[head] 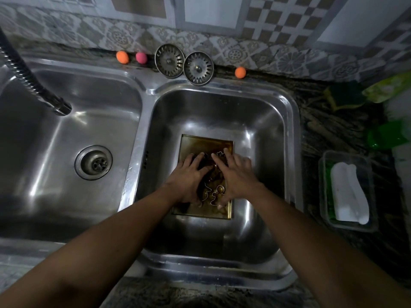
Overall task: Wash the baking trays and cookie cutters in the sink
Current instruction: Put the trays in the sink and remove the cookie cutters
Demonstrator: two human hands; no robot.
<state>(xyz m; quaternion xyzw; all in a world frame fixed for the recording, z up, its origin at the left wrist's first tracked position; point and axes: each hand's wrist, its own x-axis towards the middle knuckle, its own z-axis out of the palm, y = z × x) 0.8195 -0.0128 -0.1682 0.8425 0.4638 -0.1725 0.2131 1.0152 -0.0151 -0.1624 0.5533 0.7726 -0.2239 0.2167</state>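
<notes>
Head: left hand [189, 178], right hand [235, 176], palms down

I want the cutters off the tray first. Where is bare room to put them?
Left basin: bare floor around its drain, below the hose. Right basin: bare strip behind the tray. Crowded: the tray, under cutters, left hand and right hand; the right counter.

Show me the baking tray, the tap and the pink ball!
baking tray [206, 145], head view, bare floor near its far edge.
tap [63, 107], head view, metal nozzle at its end.
pink ball [141, 57], head view, its middle.
</notes>
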